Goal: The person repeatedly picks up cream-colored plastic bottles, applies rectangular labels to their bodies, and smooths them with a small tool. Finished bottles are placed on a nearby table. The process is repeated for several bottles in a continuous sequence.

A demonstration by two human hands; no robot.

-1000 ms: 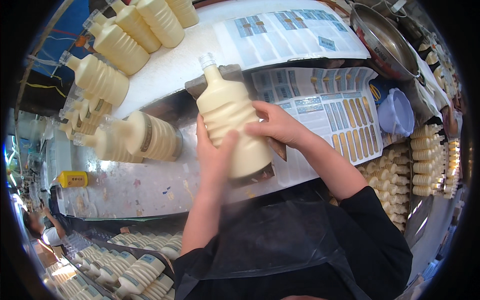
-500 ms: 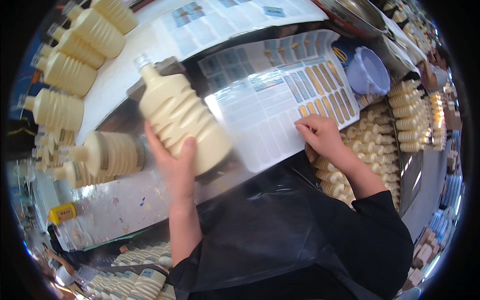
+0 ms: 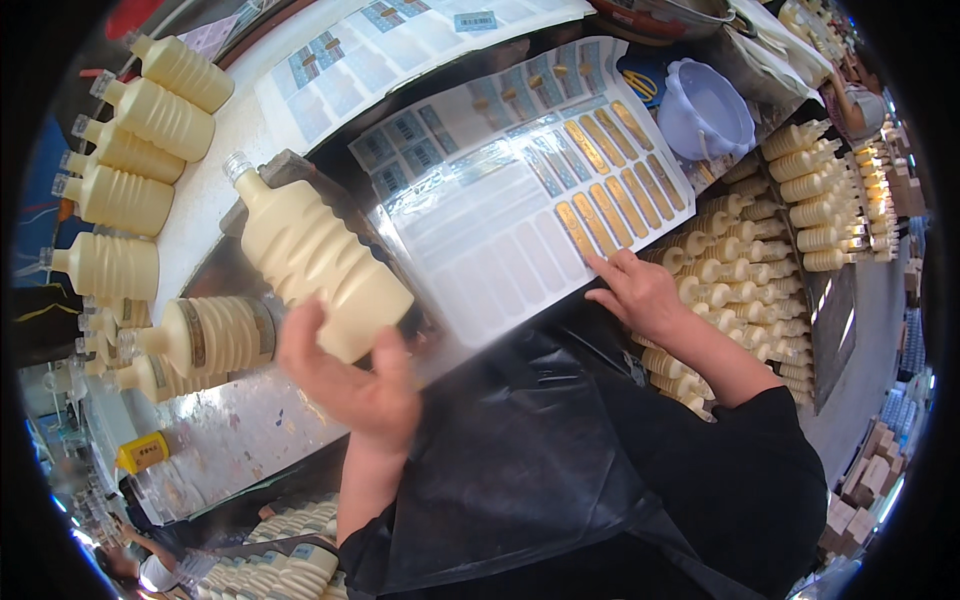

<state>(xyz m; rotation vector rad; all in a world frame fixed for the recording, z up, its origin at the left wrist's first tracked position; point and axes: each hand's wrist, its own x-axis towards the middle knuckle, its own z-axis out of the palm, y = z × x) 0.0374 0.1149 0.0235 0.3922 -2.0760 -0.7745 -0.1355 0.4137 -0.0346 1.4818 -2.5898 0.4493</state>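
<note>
A cream plastic bottle [image 3: 315, 260] with a ribbed body and clear cap lies tilted on a dark block [image 3: 268, 192] at the table's near edge. My left hand [image 3: 355, 385], slightly blurred, is at the bottle's base end with thumb and fingers spread; its fingertips overlap the bottle, and whether they touch it I cannot tell. A sheet of stickers [image 3: 500, 250] lies to the right, with rows of long gold labels [image 3: 600, 225] and bare backing on its left part. My right hand [image 3: 645, 295] reaches over its near edge, index finger at the lower end of a gold label, thumb apart.
More cream bottles [image 3: 130, 195] stand along the far left; banded ones [image 3: 215, 332] lie nearer. Another sticker sheet [image 3: 350, 75] lies behind. At the right are a lavender bucket [image 3: 705, 115] and crowded bottles [image 3: 740, 275]. A yellow box [image 3: 142, 453] sits at the left.
My left hand has let go of the bottle and drawn back from it, fingers spreading. The bottle now rests on the block. My right hand has stretched its index finger to a gold label.
</note>
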